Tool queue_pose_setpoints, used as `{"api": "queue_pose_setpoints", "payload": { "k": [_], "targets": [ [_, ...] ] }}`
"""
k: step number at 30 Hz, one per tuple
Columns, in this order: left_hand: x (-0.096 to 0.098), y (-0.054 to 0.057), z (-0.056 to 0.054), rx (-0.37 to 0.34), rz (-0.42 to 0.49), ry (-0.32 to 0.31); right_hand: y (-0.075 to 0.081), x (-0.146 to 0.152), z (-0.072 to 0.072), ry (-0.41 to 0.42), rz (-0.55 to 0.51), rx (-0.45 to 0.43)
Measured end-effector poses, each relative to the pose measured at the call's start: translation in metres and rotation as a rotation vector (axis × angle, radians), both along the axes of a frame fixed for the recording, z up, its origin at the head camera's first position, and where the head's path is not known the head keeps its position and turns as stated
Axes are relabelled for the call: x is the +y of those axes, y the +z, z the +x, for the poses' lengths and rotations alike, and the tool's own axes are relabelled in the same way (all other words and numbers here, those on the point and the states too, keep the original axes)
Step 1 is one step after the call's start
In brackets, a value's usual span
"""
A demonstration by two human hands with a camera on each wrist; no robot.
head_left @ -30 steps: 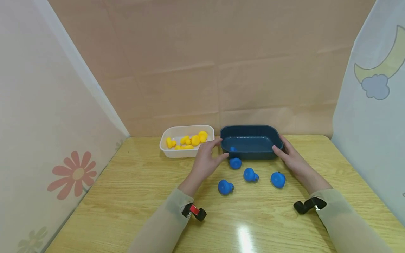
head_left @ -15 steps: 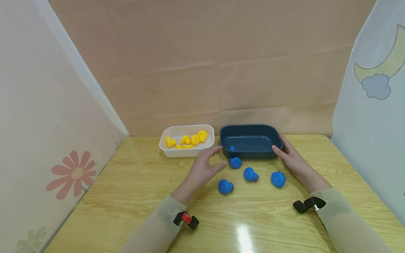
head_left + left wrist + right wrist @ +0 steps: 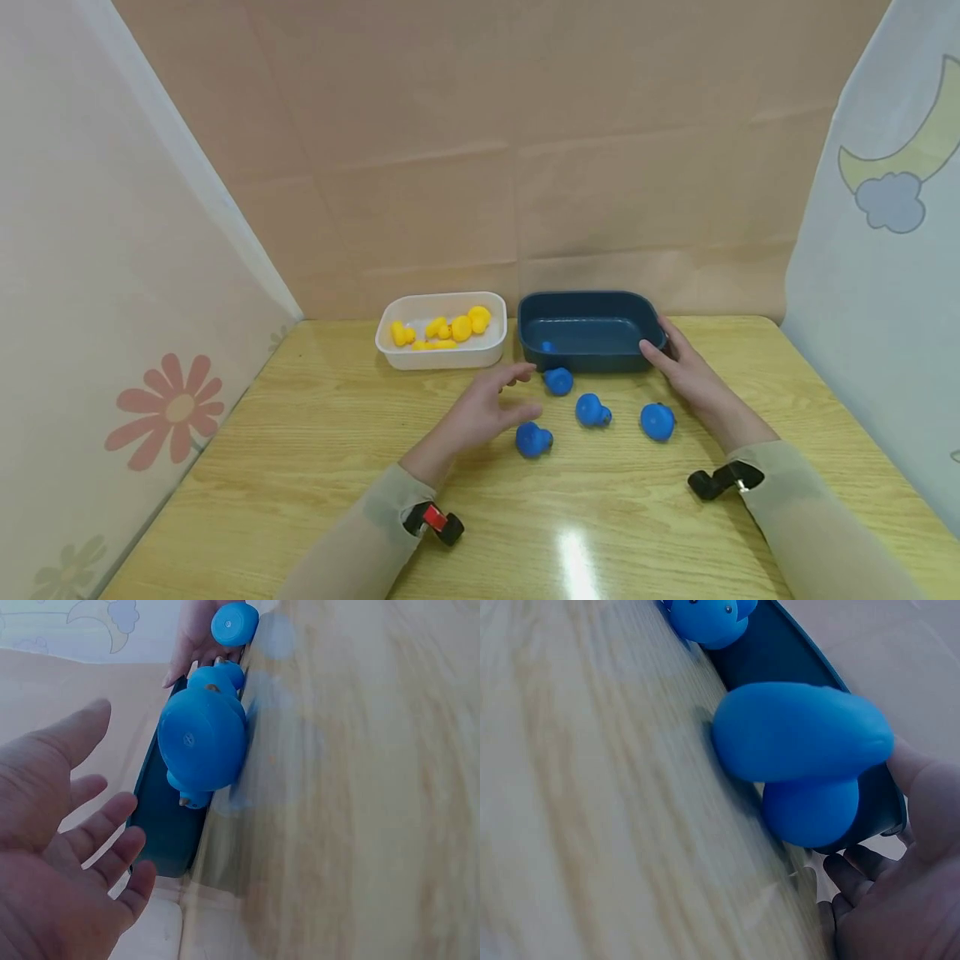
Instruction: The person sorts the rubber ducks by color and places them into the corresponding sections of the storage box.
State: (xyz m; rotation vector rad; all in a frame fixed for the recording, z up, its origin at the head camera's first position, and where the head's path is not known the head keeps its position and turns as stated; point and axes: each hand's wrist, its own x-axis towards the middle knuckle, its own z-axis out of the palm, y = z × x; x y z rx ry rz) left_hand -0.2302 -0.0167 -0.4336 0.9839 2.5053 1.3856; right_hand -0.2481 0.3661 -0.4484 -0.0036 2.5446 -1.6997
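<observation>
While gripping a dark-blue, rectangular, plastic-looking tub with right hand, likely for steadiness, held left hand wide. Grasped nothing beside a rounded, rubbery-looking blue duck.

Along the far edge of a yellowish wood-grain surface sit a white tray and, just right of it, a dark blue tray; four blue toy ducks lie nearer.

right hand at dark bin; near blue toy, far blue toy alongside
</observation>
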Motion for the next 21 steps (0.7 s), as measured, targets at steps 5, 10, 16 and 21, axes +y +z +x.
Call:
{"api": "queue_pose_setpoints", "payload": {
  "k": [5, 10, 16, 21],
  "targets": [
    [-0.002, -0.003, 0.000, -0.007, -0.038, -0.077, -0.001, 0.001, -0.001, -0.010, 0.007, -0.003],
    [-0.004, -0.007, -0.001, -0.035, -0.063, -0.149, 0.000, 0.001, -0.002, -0.008, 0.007, -0.004],
    [-0.006, -0.011, -0.002, -0.102, -0.105, -0.186, -0.001, 0.002, -0.003, -0.004, 0.008, 0.006],
    [-0.009, -0.015, -0.002, -0.130, -0.126, -0.212, -0.002, 0.002, -0.002, -0.007, 0.008, 0.004]
  ]
}}
